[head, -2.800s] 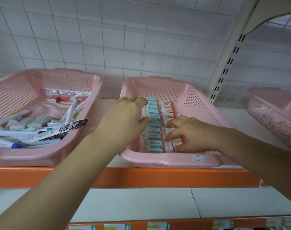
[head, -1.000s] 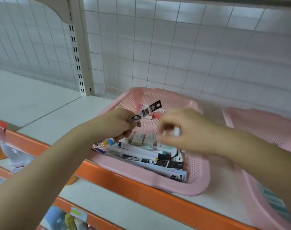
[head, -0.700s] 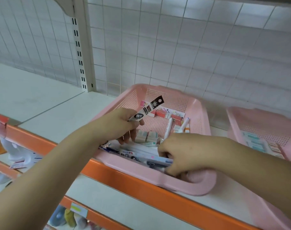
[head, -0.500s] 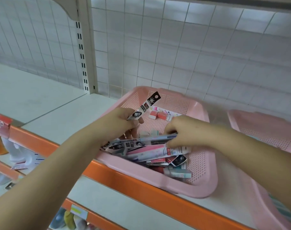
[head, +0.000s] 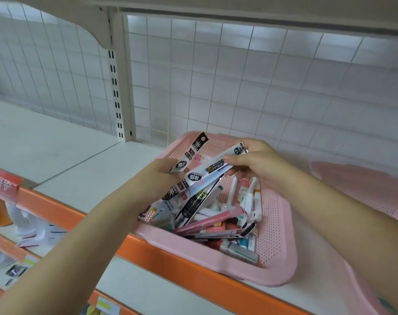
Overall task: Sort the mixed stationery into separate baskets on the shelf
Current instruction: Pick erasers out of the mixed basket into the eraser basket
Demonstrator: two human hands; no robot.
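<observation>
A pink basket (head: pixel 277 235) of mixed stationery stands on the shelf, holding pens, markers, erasers and long refill packs. My left hand (head: pixel 158 178) grips a black-and-white refill pack (head: pixel 191 153) that sticks up over the basket's far left corner. My right hand (head: pixel 257 159) pinches the upper end of a long white refill pack (head: pixel 212 170) and lifts it slantwise. More packs (head: pixel 191 201) hang under it, their lower ends in the pile. A pink pen pack (head: pixel 214 220) lies across the heap.
A second pink basket (head: pixel 361 185) sits to the right, partly behind my right forearm. The white shelf board (head: pixel 64 155) stretches to the left, with an orange front rail (head: pixel 57 212). A slotted upright (head: pixel 116 87) and wire-grid back panel stand behind. Goods lie on the lower shelf (head: pixel 23 246).
My right hand has risen from the pile to the basket's far side, raising the long white pack and tilting the others up. My left hand keeps its pack, now more upright.
</observation>
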